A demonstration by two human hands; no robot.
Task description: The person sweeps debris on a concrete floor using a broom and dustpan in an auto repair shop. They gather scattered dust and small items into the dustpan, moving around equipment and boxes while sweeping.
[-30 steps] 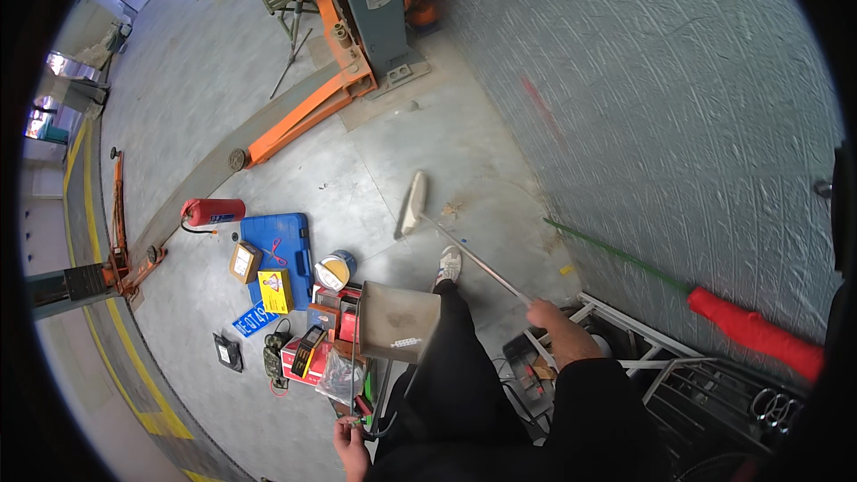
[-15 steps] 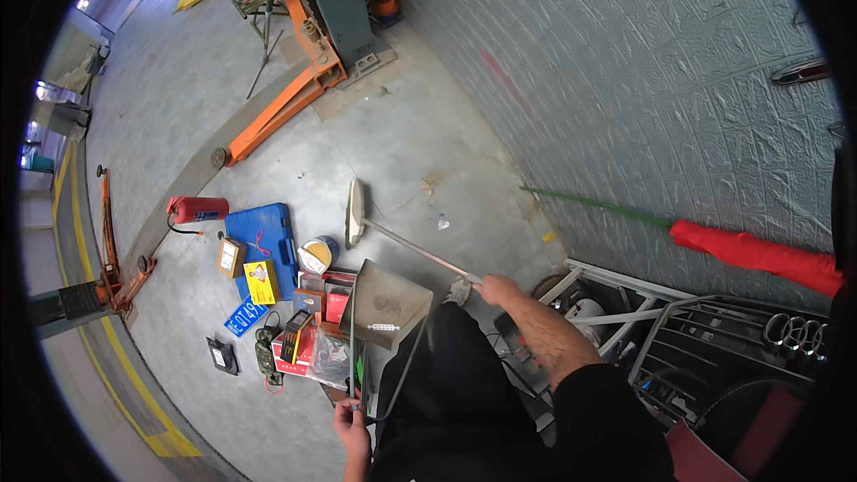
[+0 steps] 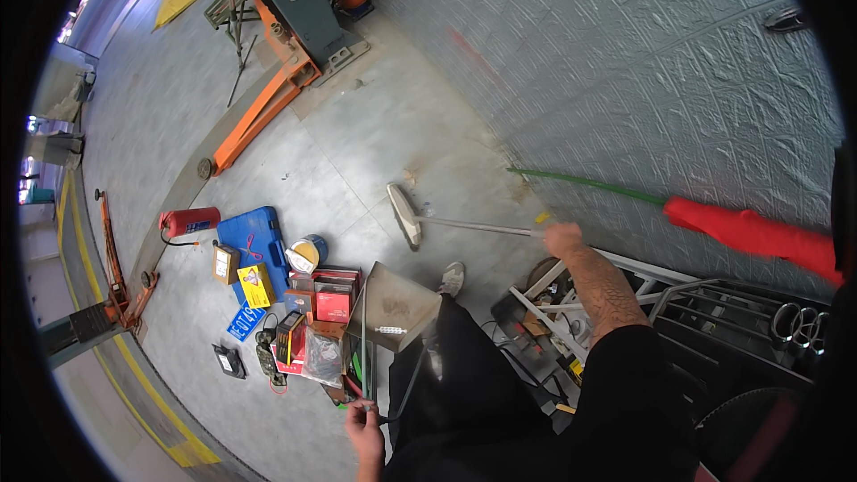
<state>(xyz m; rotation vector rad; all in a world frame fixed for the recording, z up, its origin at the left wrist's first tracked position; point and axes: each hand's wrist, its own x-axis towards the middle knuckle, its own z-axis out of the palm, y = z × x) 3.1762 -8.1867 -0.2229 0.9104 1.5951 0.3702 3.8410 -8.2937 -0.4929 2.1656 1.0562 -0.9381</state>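
My right hand (image 3: 562, 239) is closed around the pole of a broom (image 3: 403, 217) and reaches out to the right. The broom's pale, narrow head rests on the grey floor ahead of my feet. Down near my left leg, my left hand (image 3: 364, 428) grips the long thin handle of a dustpan (image 3: 397, 290). Its wide metal pan lies left of my shoe (image 3: 453, 278), apart from the broom head. A brownish scrap (image 3: 409, 177) lies just beyond the broom head, and a small yellow scrap (image 3: 543, 217) lies near the wall.
Boxes (image 3: 335, 290), a tin (image 3: 306, 253), a blue case (image 3: 259, 236) and a fire extinguisher (image 3: 189, 220) crowd the floor at left. An orange lift arm (image 3: 259, 120) extends beyond them. Right stand a metal frame (image 3: 625, 272), a car grille (image 3: 728, 312) and a red-wrapped green pole (image 3: 741, 228).
My right hand has swung right, carrying the broom; its head has moved right and slightly nearer, and its tilt has changed. My left hand still holds the dustpan. The whole view has shifted slightly.
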